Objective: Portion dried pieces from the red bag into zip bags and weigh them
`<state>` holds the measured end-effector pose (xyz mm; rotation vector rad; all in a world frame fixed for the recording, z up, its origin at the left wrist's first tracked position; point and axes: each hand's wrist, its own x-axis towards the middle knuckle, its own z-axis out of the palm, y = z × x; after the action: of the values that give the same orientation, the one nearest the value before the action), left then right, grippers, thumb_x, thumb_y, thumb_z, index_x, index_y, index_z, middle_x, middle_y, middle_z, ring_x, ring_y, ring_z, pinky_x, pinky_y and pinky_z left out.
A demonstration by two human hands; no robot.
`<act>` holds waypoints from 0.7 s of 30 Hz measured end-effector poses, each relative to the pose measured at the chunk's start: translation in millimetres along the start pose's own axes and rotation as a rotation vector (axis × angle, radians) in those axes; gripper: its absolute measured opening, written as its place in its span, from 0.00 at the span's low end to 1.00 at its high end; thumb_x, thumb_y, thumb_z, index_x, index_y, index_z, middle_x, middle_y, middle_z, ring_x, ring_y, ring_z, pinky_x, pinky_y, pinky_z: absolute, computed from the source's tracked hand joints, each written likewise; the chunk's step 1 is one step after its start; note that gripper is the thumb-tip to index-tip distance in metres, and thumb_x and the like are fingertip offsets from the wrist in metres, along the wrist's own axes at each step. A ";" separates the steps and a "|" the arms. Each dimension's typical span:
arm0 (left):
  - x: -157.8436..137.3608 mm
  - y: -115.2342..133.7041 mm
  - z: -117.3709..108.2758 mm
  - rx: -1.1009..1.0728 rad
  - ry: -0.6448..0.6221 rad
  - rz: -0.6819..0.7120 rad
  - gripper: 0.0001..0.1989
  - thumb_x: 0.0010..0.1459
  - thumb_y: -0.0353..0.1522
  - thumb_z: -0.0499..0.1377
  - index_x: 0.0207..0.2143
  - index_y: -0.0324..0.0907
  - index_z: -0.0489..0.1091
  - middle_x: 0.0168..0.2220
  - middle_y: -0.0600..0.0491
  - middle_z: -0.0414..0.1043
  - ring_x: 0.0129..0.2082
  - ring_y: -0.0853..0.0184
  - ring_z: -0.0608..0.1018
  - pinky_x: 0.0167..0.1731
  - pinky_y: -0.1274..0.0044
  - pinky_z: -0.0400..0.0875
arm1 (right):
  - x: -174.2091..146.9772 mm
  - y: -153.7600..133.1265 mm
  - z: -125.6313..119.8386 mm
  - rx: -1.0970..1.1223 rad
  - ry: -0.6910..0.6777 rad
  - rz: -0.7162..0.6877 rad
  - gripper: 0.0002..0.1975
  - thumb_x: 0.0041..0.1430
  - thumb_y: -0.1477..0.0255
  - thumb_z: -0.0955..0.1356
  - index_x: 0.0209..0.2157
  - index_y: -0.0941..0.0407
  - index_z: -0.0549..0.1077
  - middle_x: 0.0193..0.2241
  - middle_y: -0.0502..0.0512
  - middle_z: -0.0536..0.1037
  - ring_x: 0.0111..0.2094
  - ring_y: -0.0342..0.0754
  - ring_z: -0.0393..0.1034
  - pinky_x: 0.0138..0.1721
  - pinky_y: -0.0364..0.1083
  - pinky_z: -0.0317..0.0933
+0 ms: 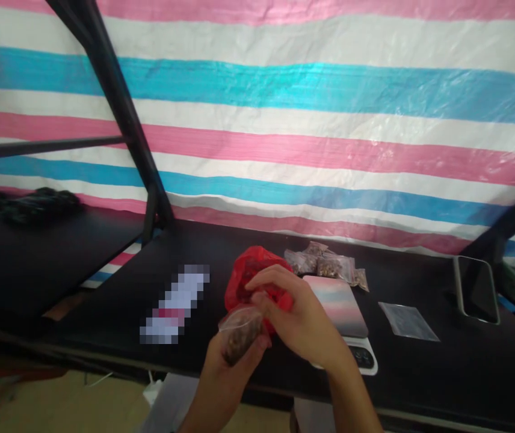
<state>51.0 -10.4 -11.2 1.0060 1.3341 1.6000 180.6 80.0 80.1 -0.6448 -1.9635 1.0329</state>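
Our left hand (234,361) grips a small clear bag (238,332); right hand (300,313) pinches inside red bag (251,276), fingertips hidden, scale (345,316) partly covered.

Open desk (420,373) surface lies to the right of the scale (343,313), broken only by a flat clear bag (408,322) and, further right, a phone (477,288) near a slanted frame bar. Behind the scale, filled packets (325,264) crowd the tarp wall. Left of the red bag (251,270), a blurred flat item (176,304) lies (low, easy to pass over). A black post (149,210) stands at the desk's rear left.
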 end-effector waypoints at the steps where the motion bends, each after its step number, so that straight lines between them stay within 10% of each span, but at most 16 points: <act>1: 0.8 3.6 -3.3 0.022 0.037 0.045 0.20 0.55 0.51 0.72 0.33 0.43 0.82 0.32 0.49 0.83 0.35 0.59 0.86 0.40 0.69 0.85 | 4.6 7.1 3.4 -0.092 0.076 0.029 0.06 0.70 0.74 0.70 0.41 0.51 0.80 0.42 0.52 0.83 0.46 0.51 0.76 0.52 0.50 0.65; 6: 5.5 6.2 -22.7 0.178 0.188 0.185 0.17 0.60 0.45 0.69 0.46 0.46 0.82 0.47 0.47 0.84 0.46 0.57 0.86 0.48 0.68 0.84 | 16.1 43.4 13.8 -0.695 0.055 0.301 0.03 0.64 0.72 0.76 0.39 0.55 0.82 0.43 0.62 0.84 0.48 0.63 0.75 0.52 0.58 0.63; 11: 6.0 -5.5 -30.6 0.316 0.086 0.169 0.17 0.65 0.44 0.65 0.53 0.49 0.81 0.64 0.46 0.76 0.62 0.54 0.79 0.64 0.64 0.74 | 3.6 46.8 19.5 -0.734 -0.084 0.304 0.04 0.67 0.68 0.75 0.40 0.53 0.83 0.43 0.58 0.85 0.49 0.60 0.75 0.53 0.56 0.61; 21: 6.6 -10.9 -30.3 0.399 0.158 0.044 0.18 0.61 0.46 0.66 0.47 0.47 0.84 0.48 0.46 0.84 0.50 0.54 0.85 0.52 0.68 0.80 | -3.2 58.0 41.5 -0.574 0.021 0.238 0.07 0.65 0.76 0.76 0.43 0.51 0.80 0.46 0.53 0.83 0.51 0.56 0.74 0.54 0.55 0.59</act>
<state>21.4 -13.4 -25.3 1.1665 1.7987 1.5015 151.5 90.9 15.9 -1.2177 -2.2121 0.5771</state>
